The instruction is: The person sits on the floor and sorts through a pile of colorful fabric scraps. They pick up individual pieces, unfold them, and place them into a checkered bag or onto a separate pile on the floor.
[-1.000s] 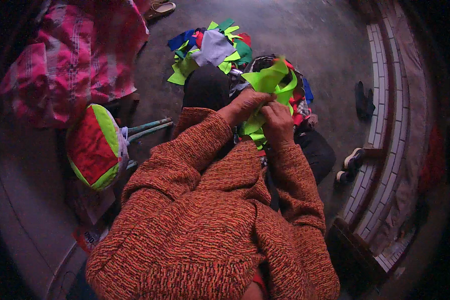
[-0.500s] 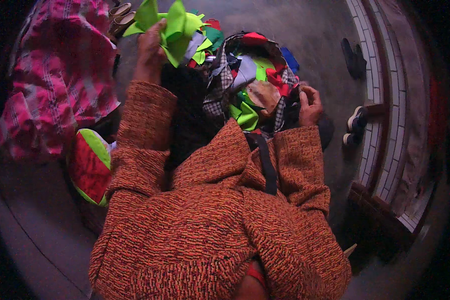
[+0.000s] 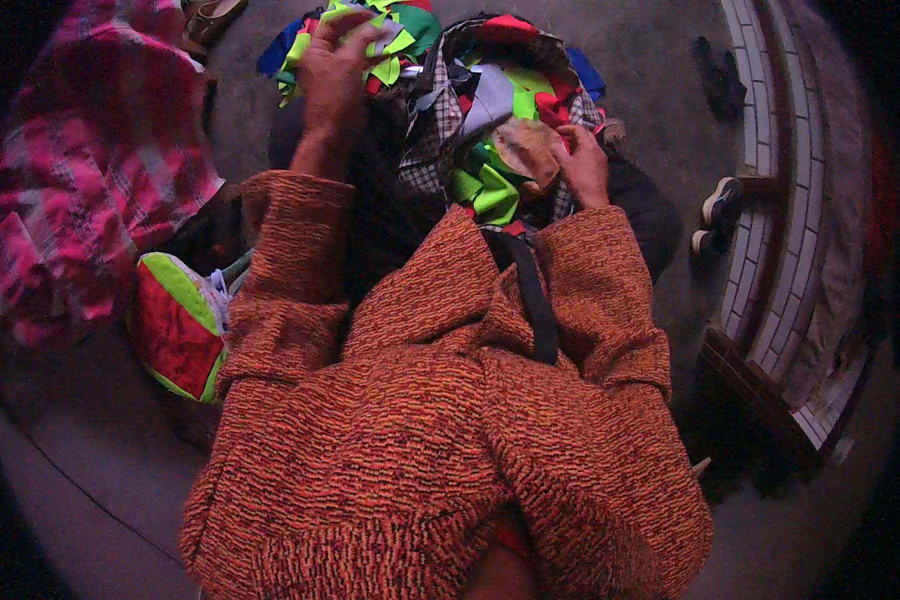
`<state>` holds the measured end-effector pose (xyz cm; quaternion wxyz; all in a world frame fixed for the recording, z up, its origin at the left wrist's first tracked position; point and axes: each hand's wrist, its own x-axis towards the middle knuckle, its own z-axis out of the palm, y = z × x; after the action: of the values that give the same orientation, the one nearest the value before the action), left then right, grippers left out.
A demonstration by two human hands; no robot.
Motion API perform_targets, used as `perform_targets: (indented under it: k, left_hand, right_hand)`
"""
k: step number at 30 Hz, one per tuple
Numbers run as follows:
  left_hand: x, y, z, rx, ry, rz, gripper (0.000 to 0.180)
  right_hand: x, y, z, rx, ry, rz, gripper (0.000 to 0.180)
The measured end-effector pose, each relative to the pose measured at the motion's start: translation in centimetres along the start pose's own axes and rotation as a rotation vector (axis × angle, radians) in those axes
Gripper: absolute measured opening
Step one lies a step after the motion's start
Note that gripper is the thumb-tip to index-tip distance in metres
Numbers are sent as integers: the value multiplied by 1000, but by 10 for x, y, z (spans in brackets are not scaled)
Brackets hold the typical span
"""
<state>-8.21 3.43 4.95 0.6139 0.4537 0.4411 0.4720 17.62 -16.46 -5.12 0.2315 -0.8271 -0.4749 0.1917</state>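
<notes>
My left hand (image 3: pixel 332 75) was stretched out ahead and up, fingers curled down onto the far pile of fabric scraps (image 3: pixel 370 35), mostly lime green with bits of red and blue; grip looked closed on a few pieces, though how tight I couldn't tell. My right hand (image 3: pixel 582 165) sat lower and closer in, fingers pinched around a tan scrap (image 3: pixel 523 150) at the edge of the near heap (image 3: pixel 490 110) in my lap, a mix of green, red, grey and black-and-white checked cloth. Both heaps lay just beside each other, far one on the concrete floor (image 3: pixel 650 60), near one against my orange knit sleeves (image 3: pixel 290 260). A red-and-green stitched cushion (image 3: pixel 175 325) lay on the floor by my left elbow, touching the sleeve. Pink plaid cloth (image 3: pixel 90 180) was bunched further left. A dark strap (image 3: pixel 530 300) ran across my chest. On my right, a curved tiled step (image 3: pixel 770 200), with a shoe (image 3: pixel 718 205) against it and a dark sandal (image 3: pixel 715 75) further up.
</notes>
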Motion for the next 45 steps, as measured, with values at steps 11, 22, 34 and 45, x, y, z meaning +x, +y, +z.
perform_targets:
  k: [11,22,34,45]
  left_hand:
    - [5,-10,33,-158,-219,-311,16]
    - [15,-15,39,145,-246,-229,16]
    - [11,-13,29,-83,-114,-307,15]
    - [21,-131,29,820,229,-193,50]
  right_hand:
    - [-12,-7,82,-503,-367,-82,107]
    - [2,11,103,-355,-345,-249,16]
    - [25,-43,-21,703,-181,80,12]
    - [28,-13,-47,885,-55,-15,9]
